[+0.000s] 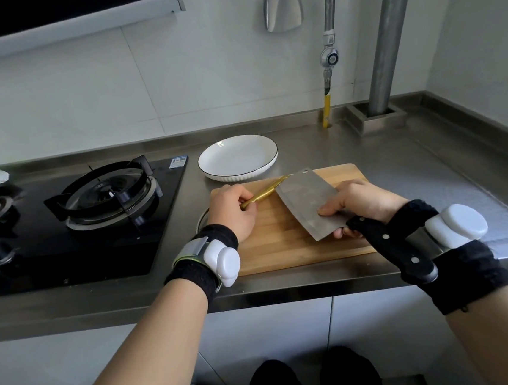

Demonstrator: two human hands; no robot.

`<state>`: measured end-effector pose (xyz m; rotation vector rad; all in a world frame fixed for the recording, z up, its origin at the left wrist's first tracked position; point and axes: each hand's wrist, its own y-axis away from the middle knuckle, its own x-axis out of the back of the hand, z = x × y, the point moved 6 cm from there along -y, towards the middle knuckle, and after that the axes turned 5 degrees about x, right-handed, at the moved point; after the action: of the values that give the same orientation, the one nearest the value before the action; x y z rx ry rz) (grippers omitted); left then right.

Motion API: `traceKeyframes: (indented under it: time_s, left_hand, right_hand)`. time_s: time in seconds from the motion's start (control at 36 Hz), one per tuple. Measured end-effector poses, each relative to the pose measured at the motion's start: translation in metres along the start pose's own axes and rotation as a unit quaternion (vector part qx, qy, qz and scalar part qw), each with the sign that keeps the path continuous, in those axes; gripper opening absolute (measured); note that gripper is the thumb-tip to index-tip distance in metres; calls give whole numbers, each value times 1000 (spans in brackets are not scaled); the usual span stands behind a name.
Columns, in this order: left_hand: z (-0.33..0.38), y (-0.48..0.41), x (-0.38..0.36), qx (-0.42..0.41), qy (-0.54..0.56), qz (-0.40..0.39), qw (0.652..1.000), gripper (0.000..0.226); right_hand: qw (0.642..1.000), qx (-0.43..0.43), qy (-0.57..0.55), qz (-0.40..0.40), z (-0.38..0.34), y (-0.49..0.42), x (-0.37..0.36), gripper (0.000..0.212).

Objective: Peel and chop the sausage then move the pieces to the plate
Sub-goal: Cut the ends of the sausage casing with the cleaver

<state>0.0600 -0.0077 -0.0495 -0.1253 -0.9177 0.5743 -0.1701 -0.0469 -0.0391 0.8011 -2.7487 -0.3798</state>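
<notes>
A thin sausage in a gold wrapper (263,193) lies slantwise on the wooden cutting board (270,246). My left hand (233,214) pinches its near end. My right hand (361,205) grips the black handle of a cleaver (308,201), with the forefinger lying on the flat of the blade. The blade's far edge meets the sausage near its far end, and that end is partly hidden behind the blade. A white plate with a dark rim (238,156) stands just beyond the board.
A black gas hob (110,193) lies left of the board on the steel counter (414,158). A round metal rim (202,220) peeks out under my left hand. A metal scoop (283,6) and pipes hang on the back wall.
</notes>
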Motion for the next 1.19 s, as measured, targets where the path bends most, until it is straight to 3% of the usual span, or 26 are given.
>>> traceKeyframes:
  time_s: [0.94,1.19]
  left_hand:
    - [0,0,0,8,4,10,1000,6]
    - [2,0,3,2,10,16,1000,6]
  right_hand:
    - [999,-2,21,-32,0,-1,-8,36]
    - [1000,-6,-5,1,1,-2,-2,34]
